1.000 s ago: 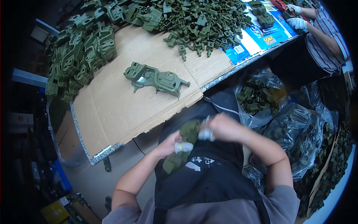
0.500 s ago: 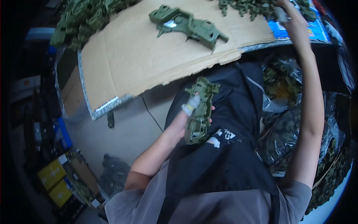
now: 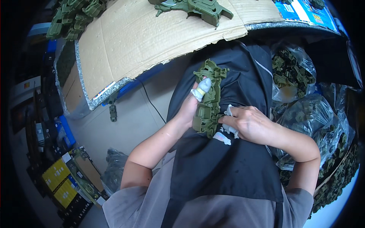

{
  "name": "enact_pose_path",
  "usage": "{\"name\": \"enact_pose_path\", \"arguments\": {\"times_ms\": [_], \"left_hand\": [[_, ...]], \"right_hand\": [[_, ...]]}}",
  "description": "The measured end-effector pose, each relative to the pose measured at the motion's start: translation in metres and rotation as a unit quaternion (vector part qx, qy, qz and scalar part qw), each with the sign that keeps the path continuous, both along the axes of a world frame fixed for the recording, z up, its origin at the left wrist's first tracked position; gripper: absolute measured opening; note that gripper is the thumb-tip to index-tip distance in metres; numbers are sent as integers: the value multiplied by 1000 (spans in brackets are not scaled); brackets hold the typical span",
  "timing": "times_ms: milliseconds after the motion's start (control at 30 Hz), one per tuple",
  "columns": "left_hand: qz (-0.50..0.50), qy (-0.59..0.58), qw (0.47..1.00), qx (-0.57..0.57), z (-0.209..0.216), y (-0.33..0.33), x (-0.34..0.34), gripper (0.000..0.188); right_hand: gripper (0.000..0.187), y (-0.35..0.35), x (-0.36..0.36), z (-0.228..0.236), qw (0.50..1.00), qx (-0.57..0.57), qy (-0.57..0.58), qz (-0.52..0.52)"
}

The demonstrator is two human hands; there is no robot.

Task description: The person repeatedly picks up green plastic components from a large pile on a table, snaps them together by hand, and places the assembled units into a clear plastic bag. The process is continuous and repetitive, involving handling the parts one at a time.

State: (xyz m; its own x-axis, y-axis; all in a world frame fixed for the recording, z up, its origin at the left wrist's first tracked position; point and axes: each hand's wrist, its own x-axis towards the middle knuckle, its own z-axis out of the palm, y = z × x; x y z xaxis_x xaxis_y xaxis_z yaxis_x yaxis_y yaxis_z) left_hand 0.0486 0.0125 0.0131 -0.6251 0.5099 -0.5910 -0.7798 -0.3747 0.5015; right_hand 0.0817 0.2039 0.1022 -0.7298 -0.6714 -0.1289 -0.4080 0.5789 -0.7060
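A long olive-green molded plastic shell (image 3: 213,95), its hollow, ribbed inside showing, lies over the black apron on my lap. My left hand (image 3: 193,103) is closed around its left side, the thumb in a white covering with a yellow band pressing on the inside. My right hand (image 3: 249,122) is at the shell's lower right edge with its fingers bent and pinched together. Whatever those fingertips hold is too small or hidden to make out. One right finger also wears a whitish covering. On the cardboard sheet (image 3: 152,45) ahead sits another green plastic shell (image 3: 201,9).
Green parts are heaped (image 3: 78,19) at the far left of the table. Clear plastic bags (image 3: 313,117) of green parts stand at my right. Yellow-labelled boxes (image 3: 61,178) and a dark bag (image 3: 114,171) are on the floor at left. A blue printed sheet (image 3: 311,13) lies far right.
My right hand has come back from the small parts at the far right to the shell's lower edge. The left hand still holds the shell. The view has shifted, so the table sits higher.
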Motion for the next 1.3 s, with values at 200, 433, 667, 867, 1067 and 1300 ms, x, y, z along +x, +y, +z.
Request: {"name": "enact_pose_path", "arguments": {"times_ms": [200,433,667,867,1067,1300], "left_hand": [[-7,-10,1000,-16,-5,1,1,47],[6,19,999,-30,-2,6,0,42],[-2,50,999,-12,12,-3,0,43],[90,198,973,77,68,-49,-24,51],[236,286,928,-21,68,-74,-52,51],[299,260,916,-60,59,-37,-52,78]], "right_hand": [[17,-10,5,-8,999,24,23,6],[22,-12,5,-32,999,-48,2,-18],[37,4,-42,15,995,12,-29,91],[58,-1,-169,11,916,0,346,-203],[55,-34,-112,17,892,-377,34,-247],[62,-67,-48,8,939,-248,92,-221]]}}
